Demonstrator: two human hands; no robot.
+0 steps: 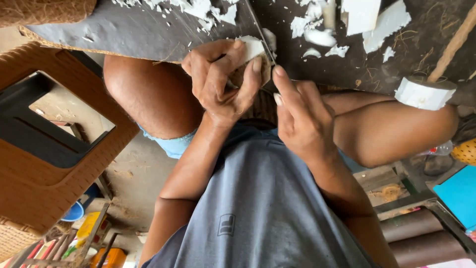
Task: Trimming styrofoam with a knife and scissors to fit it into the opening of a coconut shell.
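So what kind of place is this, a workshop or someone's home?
Most likely a small, informal craft workshop, perhaps at someone's home. The person sits low, both hands working a white piece with a thin blade. White shavings litter the dark board, and a brown plastic stool stands on a bare, cluttered floor.

The left hand (220, 79) covers most of the white block (252, 47) it grips, so the block's full shape cannot be told. A thin blade (260, 30) runs down between the hands; its lower end and handle are hidden behind the fingers of the right hand (297, 116). The white pieces (364, 15) at the top are cut off by the picture's edge. The wooden stick (453, 44) leaves the frame at the right, and the white ring (424, 93) hides its lower end.
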